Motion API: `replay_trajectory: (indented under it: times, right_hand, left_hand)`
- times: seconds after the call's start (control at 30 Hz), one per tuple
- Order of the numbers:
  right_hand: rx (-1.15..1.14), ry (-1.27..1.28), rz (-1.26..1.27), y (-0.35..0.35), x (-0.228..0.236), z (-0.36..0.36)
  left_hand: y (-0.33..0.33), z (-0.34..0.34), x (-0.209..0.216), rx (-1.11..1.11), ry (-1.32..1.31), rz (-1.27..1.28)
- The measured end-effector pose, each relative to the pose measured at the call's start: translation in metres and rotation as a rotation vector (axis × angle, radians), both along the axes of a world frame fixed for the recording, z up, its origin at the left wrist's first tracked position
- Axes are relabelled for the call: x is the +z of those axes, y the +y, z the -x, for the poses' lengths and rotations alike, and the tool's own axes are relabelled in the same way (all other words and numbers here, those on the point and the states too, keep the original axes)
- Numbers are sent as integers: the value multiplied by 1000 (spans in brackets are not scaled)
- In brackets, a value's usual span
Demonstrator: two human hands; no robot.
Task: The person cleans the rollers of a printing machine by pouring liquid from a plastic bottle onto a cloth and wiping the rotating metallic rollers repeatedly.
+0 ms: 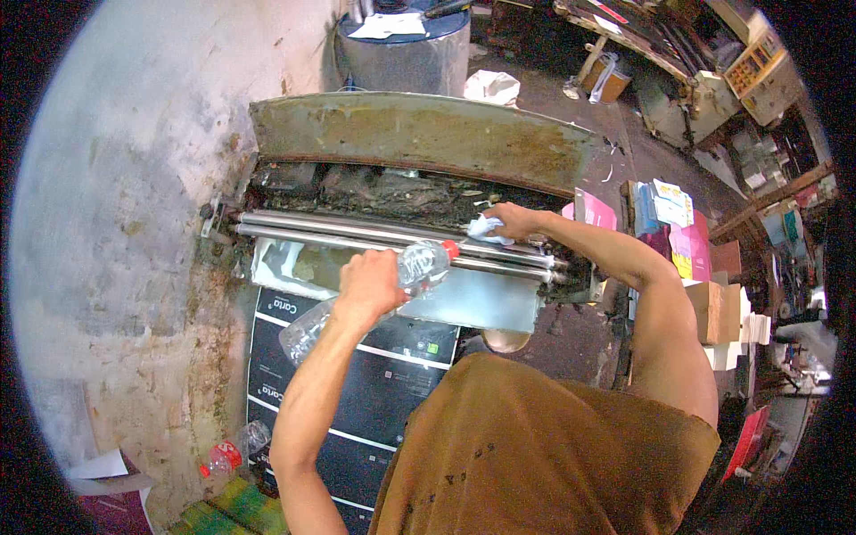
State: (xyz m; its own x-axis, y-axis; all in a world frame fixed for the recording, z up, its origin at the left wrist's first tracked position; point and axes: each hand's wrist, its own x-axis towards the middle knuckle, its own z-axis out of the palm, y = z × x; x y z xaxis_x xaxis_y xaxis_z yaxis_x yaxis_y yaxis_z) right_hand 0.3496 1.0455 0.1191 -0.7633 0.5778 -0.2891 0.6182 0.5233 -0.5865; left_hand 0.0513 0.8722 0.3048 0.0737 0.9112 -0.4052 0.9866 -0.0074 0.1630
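Note:
My left hand is wrapped round a clear plastic bottle with a red cap. The bottle lies tilted over the metal rollers, its capped end toward the right and its base toward the lower left. My right hand is closed on a crumpled white cloth, whose exact material I cannot make out. That hand presses it at the right part of the shiny metal rollers. Below the rollers sits a pale metal plate, partly hidden by the bottle and my left hand.
A rusty raised metal cover stands behind the rollers. Dark packages are stacked in front. A stained wall rises on the left, with another red-capped bottle at its foot. Paper stacks and a blue-topped drum stand nearby.

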Motion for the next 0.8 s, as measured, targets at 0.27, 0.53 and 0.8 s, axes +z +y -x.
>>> replay_trajectory:
  times: [0.27,0.53,0.8]
  right_hand:
    - [-51,-239,11,-8,17,-61]
    - [-83,-370,45,-7,11,-78]
    - [-40,-347,11,-5,9,-77]
  left_hand:
    - [15,-64,-35,-154,-29,-50]
    - [24,-108,-34,-231,-30,-115]
    - [32,-110,-36,-277,-56,-283]
